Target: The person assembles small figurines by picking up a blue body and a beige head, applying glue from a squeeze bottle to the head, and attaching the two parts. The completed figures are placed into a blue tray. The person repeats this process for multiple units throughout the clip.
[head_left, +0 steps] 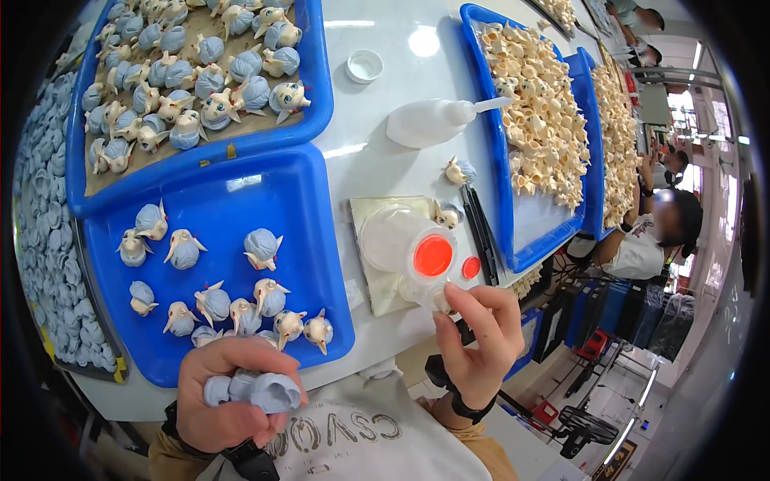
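My left hand (228, 393) is closed around several hollow grey-blue doll hair pieces (273, 393), low at the front of the blue tray. My right hand (481, 333) pinches a small pale piece (440, 300) between thumb and fingertips; its exact kind is mostly hidden. Just beyond those fingertips is a clear plastic container (389, 240) with a red round part (434, 255), on a pale square board (373, 280). A small doll head (447, 214) lies against the board's far side. Another doll head (459, 171) lies farther back, beside dark slim tools (479, 228).
Blue trays of finished-looking heads (333, 232) (321, 88) stand left. Grey-blue hair pieces (52, 216) fill the far left. Cream face pieces (533, 112) fill trays at right. A white squeeze bottle (425, 123) and small white cup (365, 66) stand between. Co-workers (642, 256) sit farther right.
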Demonstrator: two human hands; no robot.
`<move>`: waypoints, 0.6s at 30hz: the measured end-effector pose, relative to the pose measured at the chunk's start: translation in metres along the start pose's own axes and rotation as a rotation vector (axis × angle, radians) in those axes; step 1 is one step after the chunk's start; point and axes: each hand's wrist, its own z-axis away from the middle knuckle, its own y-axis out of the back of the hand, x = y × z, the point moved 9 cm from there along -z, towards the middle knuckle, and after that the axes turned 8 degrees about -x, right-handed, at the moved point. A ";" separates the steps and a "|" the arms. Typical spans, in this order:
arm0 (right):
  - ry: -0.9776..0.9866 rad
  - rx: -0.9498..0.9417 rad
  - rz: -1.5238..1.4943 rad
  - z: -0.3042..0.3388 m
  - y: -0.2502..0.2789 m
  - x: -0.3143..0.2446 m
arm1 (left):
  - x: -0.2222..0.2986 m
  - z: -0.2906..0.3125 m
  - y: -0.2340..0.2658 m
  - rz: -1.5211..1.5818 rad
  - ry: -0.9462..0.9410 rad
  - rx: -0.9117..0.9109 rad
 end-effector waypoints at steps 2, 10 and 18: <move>-0.005 -0.009 0.028 -0.002 0.000 -0.001 | -0.005 0.000 0.000 0.035 0.076 -0.028; 0.022 0.007 0.087 -0.005 0.002 -0.008 | -0.015 -0.002 -0.005 -0.154 0.155 -0.058; 0.004 0.126 -0.050 0.015 0.001 0.009 | -0.017 -0.002 -0.002 -0.287 0.184 -0.029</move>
